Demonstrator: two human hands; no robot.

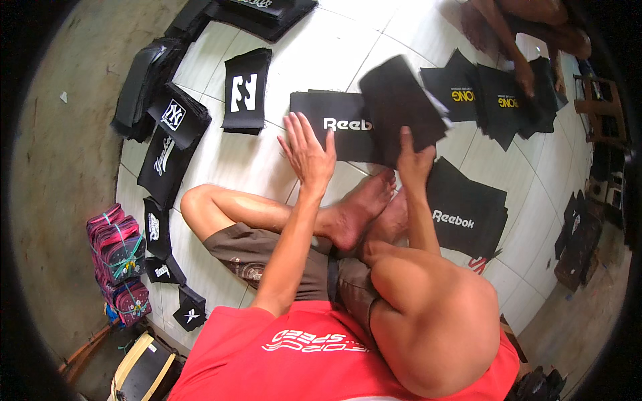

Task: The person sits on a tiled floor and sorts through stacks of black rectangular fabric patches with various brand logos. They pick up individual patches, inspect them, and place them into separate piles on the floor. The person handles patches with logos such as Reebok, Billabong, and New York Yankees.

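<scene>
A stack of black fabric panels [336,143] with white lettering lies on the tiled floor before my crossed legs. My left hand [311,158], palm down with fingers apart, is at its left edge; whether it presses on the fabric I cannot tell. My right hand [417,163] grips a blank-faced black panel [401,105], tilted and slightly blurred, which covers the right part of the stack. White shows along that panel's right edge. Close to my right forearm, a fanned pile of similar lettered panels [469,205] rests on the floor.
Another person's hand [524,77] touches black panels with yellow print [461,92]. At left stand a small stack with a white emblem [243,92] and a curved row of black piles [165,160]. Tied pink and dark bundles [118,245] sit beyond them. A wooden frame [602,108] stands far right.
</scene>
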